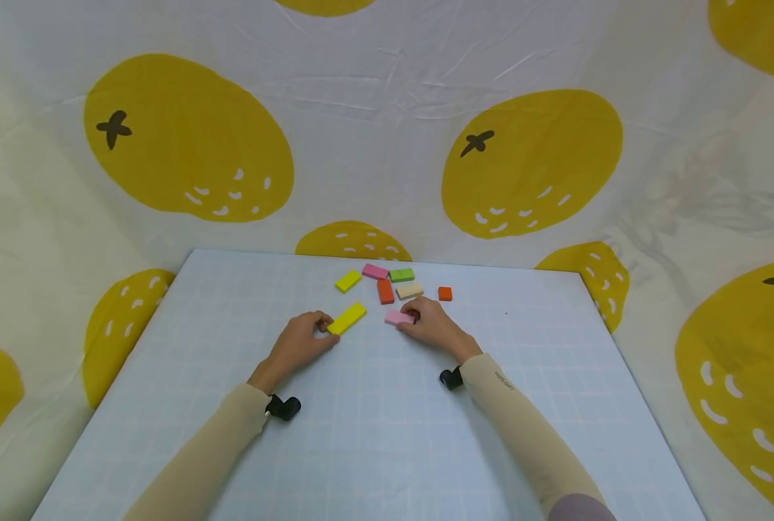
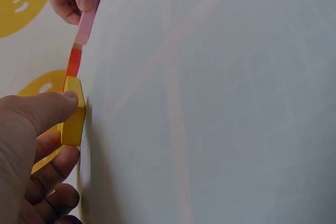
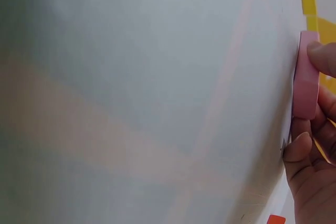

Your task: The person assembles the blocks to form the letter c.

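Observation:
The left hand (image 1: pixel 302 339) pinches the near end of a long yellow block (image 1: pixel 348 318), which slants away to the right. In the left wrist view, the thumb of that hand (image 2: pixel 39 145) presses on the yellow block (image 2: pixel 73 116), with fingers below it. The right hand (image 1: pixel 434 324) holds a light pink block (image 1: pixel 397 317) by its right end. Seen from the right wrist, the thumb lies on the pink block (image 3: pixel 306 85) and the fingers of the right hand (image 3: pixel 315 156) are bent beneath it.
Beyond the hands lie a smaller yellow block (image 1: pixel 349 281), a dark pink block (image 1: pixel 375 271), a green block (image 1: pixel 401 275), a red block (image 1: pixel 385 291), a beige block (image 1: pixel 409 291) and an orange block (image 1: pixel 445 294). A patterned cloth (image 1: pixel 374 159) hangs behind the table (image 1: pixel 361 449).

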The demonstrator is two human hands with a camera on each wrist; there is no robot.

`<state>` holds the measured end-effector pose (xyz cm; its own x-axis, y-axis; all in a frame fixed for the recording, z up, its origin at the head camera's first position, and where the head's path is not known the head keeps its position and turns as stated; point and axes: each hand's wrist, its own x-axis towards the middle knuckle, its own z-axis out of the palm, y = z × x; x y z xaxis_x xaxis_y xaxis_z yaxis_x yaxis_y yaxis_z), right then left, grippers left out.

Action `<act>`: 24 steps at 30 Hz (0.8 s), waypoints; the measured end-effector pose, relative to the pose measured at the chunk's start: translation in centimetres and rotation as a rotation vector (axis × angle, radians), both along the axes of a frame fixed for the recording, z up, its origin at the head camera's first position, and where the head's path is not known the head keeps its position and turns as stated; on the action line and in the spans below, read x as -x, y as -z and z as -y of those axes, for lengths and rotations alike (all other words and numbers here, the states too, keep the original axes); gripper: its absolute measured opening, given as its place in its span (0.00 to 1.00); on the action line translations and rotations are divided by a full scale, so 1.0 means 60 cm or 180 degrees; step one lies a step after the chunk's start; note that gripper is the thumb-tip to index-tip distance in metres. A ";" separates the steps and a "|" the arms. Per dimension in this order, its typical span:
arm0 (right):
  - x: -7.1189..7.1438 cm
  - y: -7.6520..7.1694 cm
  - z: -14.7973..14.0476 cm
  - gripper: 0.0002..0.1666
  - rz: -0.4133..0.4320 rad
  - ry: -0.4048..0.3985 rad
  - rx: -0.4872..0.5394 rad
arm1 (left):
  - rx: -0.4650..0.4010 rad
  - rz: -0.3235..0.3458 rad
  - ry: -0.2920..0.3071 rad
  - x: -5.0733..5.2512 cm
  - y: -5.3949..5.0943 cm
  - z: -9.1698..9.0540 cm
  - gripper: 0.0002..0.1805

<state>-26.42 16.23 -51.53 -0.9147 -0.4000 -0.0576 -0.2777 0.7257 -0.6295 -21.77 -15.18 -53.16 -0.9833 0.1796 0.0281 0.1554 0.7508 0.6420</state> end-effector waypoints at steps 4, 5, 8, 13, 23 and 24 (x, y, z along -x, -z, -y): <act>0.001 0.001 -0.001 0.24 0.0016 -0.0001 0.0005 | 0.0071 0.0030 -0.0028 -0.007 0.000 -0.003 0.23; 0.001 0.001 -0.002 0.24 0.0010 -0.0007 0.0009 | 0.0093 0.0029 -0.0023 -0.009 0.000 -0.003 0.23; 0.002 0.002 -0.002 0.23 -0.0028 -0.0037 0.0040 | 0.0146 -0.0010 -0.0029 -0.011 -0.003 -0.002 0.25; 0.000 0.001 -0.002 0.21 -0.0109 -0.0061 0.0088 | 0.0179 -0.0100 0.0072 0.001 -0.016 0.003 0.28; 0.003 0.005 -0.001 0.22 -0.0152 -0.0095 0.0175 | 0.0188 0.0139 0.0972 0.063 -0.034 0.004 0.25; 0.002 0.004 -0.001 0.22 -0.0160 -0.0102 0.0183 | 0.0163 0.0182 0.1007 0.067 -0.038 0.002 0.26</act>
<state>-26.57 16.29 -51.74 -0.9025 -0.4306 0.0121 -0.3326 0.6788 -0.6546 -25.79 -15.32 -50.89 -0.8783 0.4762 -0.0425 0.3510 0.7027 0.6189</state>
